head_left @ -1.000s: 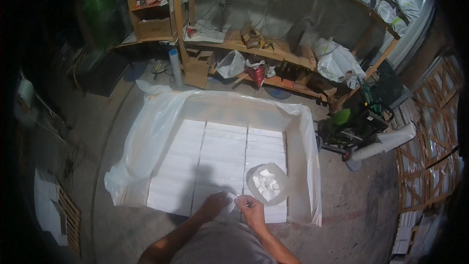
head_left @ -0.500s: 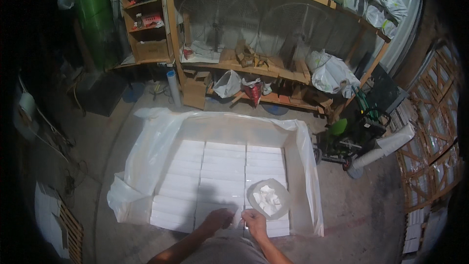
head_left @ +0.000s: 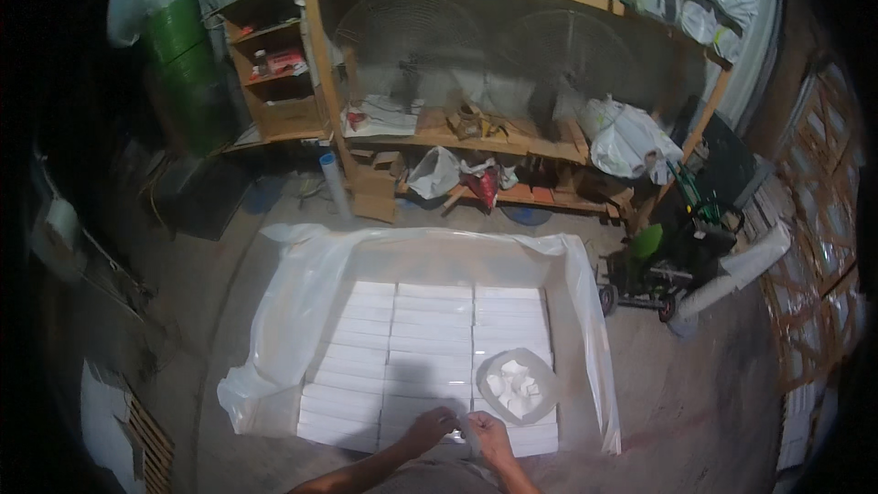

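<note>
Wooden shelving (head_left: 412, 138) spans the far side, loaded with bags and cartons. In front of it sits a low enclosure (head_left: 439, 261) with pale walls, a translucent plastic sheet (head_left: 293, 297) draped in loose folds over its left side. Those folds could slump inward and cover the work if the sheet is snagged or tugged.

Inside, white packs (head_left: 430, 325) lie flat in 3 columns, with narrow dark seams between them. A small thing let go over a seam could slide in and be hard to see, white against white; the shadow on the middle column makes that likelier.

A round, greyish open container (head_left: 546, 380) rests on the right column, just beyond the right hand. Its rim looks soft, so a knock from the knuckles might tip it.

The 2 hands meet near the enclosure's near edge. The right hand (head_left: 491, 436) pinches a thin pale piece (head_left: 469, 436) between thumb and fingers. The left hand (head_left: 430, 430) is curled close against it; whether it grips too, I cannot tell. A loose pinch could drop the piece.

Smallest are the white scraps (head_left: 514, 384) heaped in the container, which would scatter if it tipped.
</note>
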Action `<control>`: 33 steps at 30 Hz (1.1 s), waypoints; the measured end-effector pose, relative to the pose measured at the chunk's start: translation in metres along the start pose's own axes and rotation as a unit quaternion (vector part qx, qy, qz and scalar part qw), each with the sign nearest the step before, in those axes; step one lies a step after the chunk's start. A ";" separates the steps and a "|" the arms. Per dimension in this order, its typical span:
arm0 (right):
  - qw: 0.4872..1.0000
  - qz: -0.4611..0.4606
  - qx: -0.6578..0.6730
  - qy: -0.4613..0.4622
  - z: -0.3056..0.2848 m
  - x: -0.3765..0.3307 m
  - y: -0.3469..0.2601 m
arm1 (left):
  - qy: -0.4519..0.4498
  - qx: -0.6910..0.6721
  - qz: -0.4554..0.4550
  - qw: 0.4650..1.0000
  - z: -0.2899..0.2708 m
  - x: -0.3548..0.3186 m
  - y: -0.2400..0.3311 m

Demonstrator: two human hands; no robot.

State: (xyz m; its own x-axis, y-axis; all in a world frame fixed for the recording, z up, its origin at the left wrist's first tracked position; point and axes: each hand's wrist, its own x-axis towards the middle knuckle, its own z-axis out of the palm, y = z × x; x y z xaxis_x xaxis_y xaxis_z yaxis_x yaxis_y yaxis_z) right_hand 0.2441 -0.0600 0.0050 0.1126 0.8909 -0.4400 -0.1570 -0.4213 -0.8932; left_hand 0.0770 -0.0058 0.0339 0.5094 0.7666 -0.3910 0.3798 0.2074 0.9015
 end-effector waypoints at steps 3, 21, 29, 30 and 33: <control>0.990 -0.074 -0.104 0.067 -0.011 0.004 0.012 | -0.003 -0.052 -0.055 0.997 0.003 0.007 0.010; 0.867 0.045 0.124 0.481 -0.182 0.030 0.101 | 0.062 0.122 -0.011 0.991 0.114 0.201 -0.089; 0.879 0.063 0.178 0.438 -0.174 0.058 0.079 | 0.053 0.198 -0.124 0.971 0.175 0.272 -0.122; 0.882 0.074 0.176 0.430 -0.173 0.062 0.069 | 0.051 0.210 -0.142 0.966 0.177 0.273 -0.119; 0.901 0.060 -0.003 0.430 -0.161 0.087 0.063 | -0.054 0.149 -0.110 0.981 0.158 0.270 -0.142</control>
State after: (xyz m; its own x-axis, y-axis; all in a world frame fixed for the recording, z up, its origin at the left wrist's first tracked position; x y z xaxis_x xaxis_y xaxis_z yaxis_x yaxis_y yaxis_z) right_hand 0.4017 -0.0364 -0.1043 0.8142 0.3783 -0.4404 -0.2137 -0.5099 -0.8333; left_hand 0.2827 0.0757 -0.2286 0.4628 0.6503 -0.6024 0.6903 0.1620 0.7052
